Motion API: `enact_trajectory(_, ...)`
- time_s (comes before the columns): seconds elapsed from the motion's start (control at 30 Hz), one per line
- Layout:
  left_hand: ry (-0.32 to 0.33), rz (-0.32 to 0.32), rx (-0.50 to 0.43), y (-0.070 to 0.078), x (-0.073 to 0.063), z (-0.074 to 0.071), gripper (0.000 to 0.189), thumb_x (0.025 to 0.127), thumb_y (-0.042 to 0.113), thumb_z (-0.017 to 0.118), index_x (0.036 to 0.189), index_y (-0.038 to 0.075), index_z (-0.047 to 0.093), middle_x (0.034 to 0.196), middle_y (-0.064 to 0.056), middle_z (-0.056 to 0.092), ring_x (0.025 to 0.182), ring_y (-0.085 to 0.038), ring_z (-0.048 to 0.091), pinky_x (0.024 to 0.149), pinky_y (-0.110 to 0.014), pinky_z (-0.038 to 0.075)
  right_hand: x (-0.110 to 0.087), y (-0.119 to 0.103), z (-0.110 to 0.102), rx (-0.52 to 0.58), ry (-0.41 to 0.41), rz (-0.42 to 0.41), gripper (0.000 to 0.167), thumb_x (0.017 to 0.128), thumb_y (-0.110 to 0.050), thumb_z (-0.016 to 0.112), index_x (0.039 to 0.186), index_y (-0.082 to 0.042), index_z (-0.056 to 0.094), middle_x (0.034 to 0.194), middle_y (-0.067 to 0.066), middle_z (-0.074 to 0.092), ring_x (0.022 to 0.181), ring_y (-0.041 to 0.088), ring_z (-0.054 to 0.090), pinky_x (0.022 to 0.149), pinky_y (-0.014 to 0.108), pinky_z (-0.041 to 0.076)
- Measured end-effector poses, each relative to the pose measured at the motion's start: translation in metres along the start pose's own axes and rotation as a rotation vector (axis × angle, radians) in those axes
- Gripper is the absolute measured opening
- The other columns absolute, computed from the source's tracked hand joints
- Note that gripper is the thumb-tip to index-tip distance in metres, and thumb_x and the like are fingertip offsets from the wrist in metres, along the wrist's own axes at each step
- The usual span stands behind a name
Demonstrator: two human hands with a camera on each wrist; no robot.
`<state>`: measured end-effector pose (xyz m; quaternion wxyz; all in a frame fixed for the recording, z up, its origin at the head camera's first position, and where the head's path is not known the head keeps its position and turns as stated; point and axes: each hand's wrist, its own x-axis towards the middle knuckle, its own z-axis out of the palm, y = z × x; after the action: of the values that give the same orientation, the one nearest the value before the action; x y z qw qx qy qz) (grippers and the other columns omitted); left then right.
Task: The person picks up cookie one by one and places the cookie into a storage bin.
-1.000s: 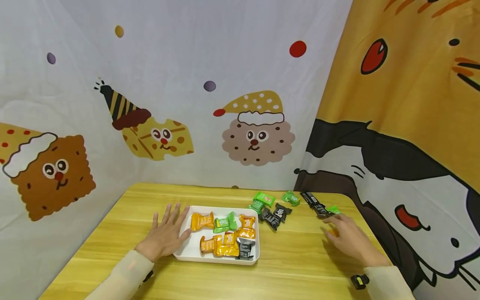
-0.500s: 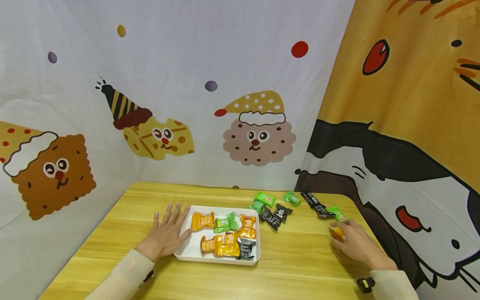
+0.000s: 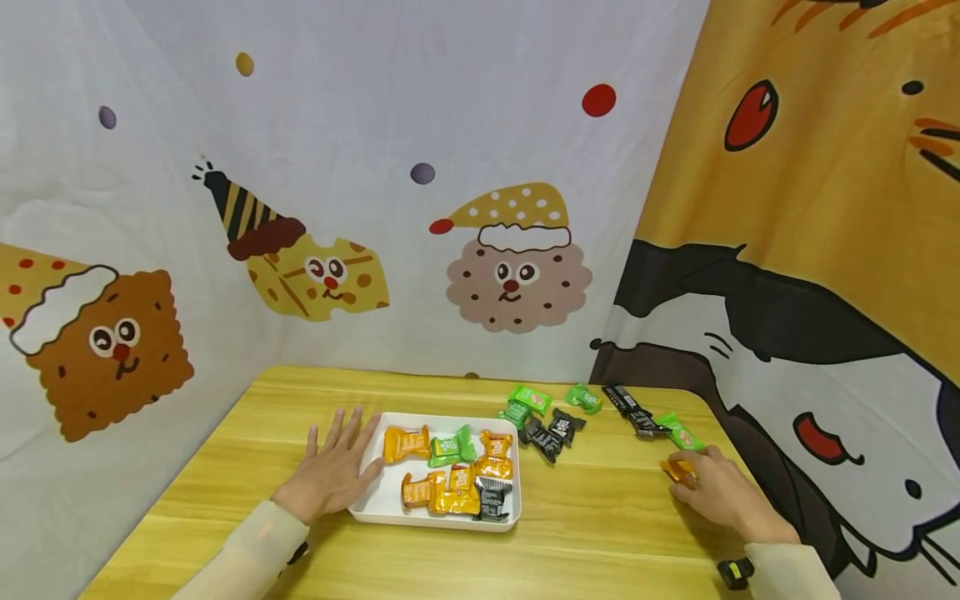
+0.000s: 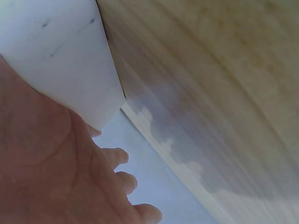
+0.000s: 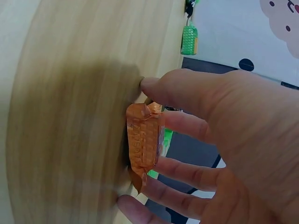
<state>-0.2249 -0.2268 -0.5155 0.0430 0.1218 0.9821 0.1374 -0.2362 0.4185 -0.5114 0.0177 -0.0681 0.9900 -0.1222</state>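
Observation:
My left hand (image 3: 327, 475) lies with spread, straight fingers against the left side of a white tray (image 3: 362, 502). In the left wrist view, that palm (image 4: 51, 158) is beside the white tray wall (image 4: 60, 51). Inside the tray are several wrapped candies: orange ones (image 3: 406, 443), a green one (image 3: 452, 447) and a black one (image 3: 491, 498). On the right, my right hand (image 3: 723, 490) is at an orange-wrapped candy (image 3: 678, 472) low over the table. Its thumb (image 5: 187, 91) and loosely extended fingers surround this candy (image 5: 144, 140), with a gap showing at the thumb tip.
Green candies (image 3: 531, 398) and black candies (image 3: 550, 435) lie beyond the tray's right end. Farther right are more black wrappers (image 3: 633, 410) and a green packet (image 3: 681, 432). A cartoon-printed curtain (image 3: 360, 125) hangs behind the wooden table (image 3: 585, 533).
My right hand has moved slightly right and toward me, uncovering the green packet and more of the orange candy. The left hand stays at the tray.

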Motion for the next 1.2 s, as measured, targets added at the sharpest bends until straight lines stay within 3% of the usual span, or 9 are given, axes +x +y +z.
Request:
enact_trajectory(0.23, 0.001, -0.001, 0.002, 0.0000, 0.0001, 0.0006, 0.082, 0.123, 0.053, 0.047, 0.188, 0.011, 0.018, 0.195, -0.026, 0.004, 0.180, -0.059, 0.004, 0.139, -0.089, 0.001, -0.0011, 0.0011, 0.0008, 0.010, 0.005, -0.016, 0.048, 0.097, -0.017, 0.094, 0.138, 0.003, 0.079, 0.126, 0.029, 0.074, 0.105, 0.033, 0.074, 0.081, 0.049, 0.063)
enact_trajectory(0.6, 0.002, -0.005, 0.004, 0.0005, 0.0000, 0.0016, 0.082, 0.123, 0.053, 0.047, 0.188, 0.011, 0.019, 0.195, -0.026, 0.005, 0.180, -0.059, 0.005, 0.139, -0.088, -0.001, -0.0010, 0.0012, 0.0032, 0.018, 0.043, -0.043, 0.030, 0.095, -0.011, 0.093, 0.122, -0.002, 0.083, 0.118, 0.017, 0.077, 0.099, 0.026, 0.068, 0.080, 0.046, 0.060)
enact_trajectory(1.2, -0.001, -0.008, -0.011, 0.0028, -0.0010, -0.0002, 0.081, 0.123, 0.051, 0.048, 0.188, 0.011, 0.020, 0.195, -0.026, 0.005, 0.180, -0.059, 0.005, 0.139, -0.089, 0.001, 0.0022, -0.0058, 0.0032, 0.031, 0.066, -0.038, 0.017, 0.092, -0.005, 0.092, 0.106, -0.008, 0.082, 0.110, 0.017, 0.072, 0.092, 0.024, 0.063, 0.077, 0.040, 0.056)
